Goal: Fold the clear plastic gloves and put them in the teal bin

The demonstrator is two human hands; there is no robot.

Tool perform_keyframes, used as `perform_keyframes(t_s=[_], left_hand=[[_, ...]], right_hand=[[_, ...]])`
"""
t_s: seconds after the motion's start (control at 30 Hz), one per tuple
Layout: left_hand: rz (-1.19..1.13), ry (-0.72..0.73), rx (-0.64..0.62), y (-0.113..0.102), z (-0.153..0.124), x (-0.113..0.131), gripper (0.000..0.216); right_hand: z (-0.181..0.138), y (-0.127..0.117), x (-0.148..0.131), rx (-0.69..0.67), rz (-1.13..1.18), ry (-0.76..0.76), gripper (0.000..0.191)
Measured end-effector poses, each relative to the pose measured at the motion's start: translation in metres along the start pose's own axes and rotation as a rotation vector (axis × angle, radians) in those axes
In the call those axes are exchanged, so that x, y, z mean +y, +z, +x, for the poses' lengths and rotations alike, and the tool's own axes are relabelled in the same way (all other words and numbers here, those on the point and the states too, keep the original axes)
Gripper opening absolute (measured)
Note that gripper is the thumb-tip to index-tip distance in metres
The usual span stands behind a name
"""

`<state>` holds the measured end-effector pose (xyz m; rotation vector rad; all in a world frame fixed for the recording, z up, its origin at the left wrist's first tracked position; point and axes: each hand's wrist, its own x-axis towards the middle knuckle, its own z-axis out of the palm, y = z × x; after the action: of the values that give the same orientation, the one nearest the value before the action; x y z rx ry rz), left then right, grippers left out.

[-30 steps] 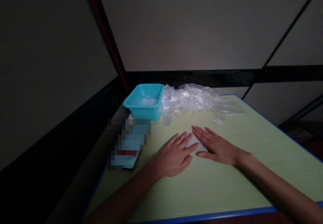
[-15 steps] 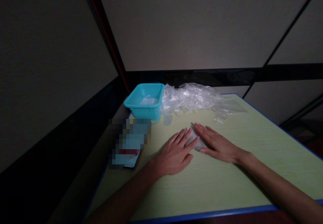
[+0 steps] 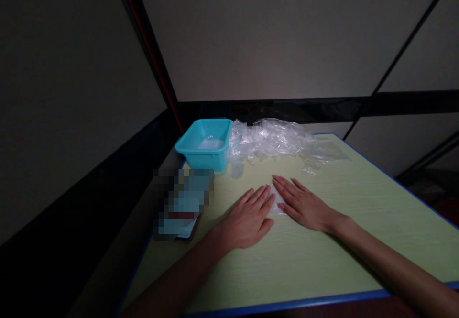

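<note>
**Left hand (image 3: 247, 220) and right hand (image 3: 308, 205) flat over a sheet (image 3: 277, 205) on a table (image 3: 322, 265)**

In the head view, I see a dim corner of a room. The wall (image 3: 272, 36) is grey, in panels, with a glossy black band (image 3: 304, 110) running low across it and a dark red trim (image 3: 158, 64) down the corner. The table stands in that corner, its top pale green with faint grain, its edge (image 3: 304, 304) blue.

The small whitish sheet lies on the tabletop, showing in the gap between the hands. Both hands are palm down. The left fingers are stretched out, slightly apart, tips at the sheet's left side; the right fingers lie nearly together over its right side, thumb spread away. How firmly either presses, I cannot tell.

Toward the wall sits a turquoise tub (image 3: 206, 161), something pale inside, with crumpled clear plastic (image 3: 278, 136) just beside it. Near the table's left edge lies a blurred item (image 3: 191, 193).
</note>
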<state>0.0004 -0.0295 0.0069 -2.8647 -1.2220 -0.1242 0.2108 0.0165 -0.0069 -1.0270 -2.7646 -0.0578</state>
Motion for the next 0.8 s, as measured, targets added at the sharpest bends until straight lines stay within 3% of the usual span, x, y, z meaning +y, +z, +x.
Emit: perform_keyframes(t_s=[0.33, 0.5, 0.67, 0.8], left_hand=[[-0.042, -0.040, 0.013, 0.003, 0.000, -0.001, 0.059], [-0.106, -0.073, -0.016, -0.002, 0.001, 0.000, 0.064], [-0.144, -0.071, -0.006, -0.002, 0.001, -0.001, 0.062], [-0.166, -0.066, -0.023, -0.003, 0.000, -0.001, 0.061]], right_hand=[[-0.001, -0.002, 0.001, -0.048, 0.064, 0.022, 0.057], [-0.002, -0.021, 0.010, -0.019, 0.200, -0.085, 0.059], [-0.005, -0.043, 0.017, 0.065, 0.213, -0.196, 0.036], [-0.008, -0.047, 0.019, 0.040, 0.207, -0.223, 0.028]])
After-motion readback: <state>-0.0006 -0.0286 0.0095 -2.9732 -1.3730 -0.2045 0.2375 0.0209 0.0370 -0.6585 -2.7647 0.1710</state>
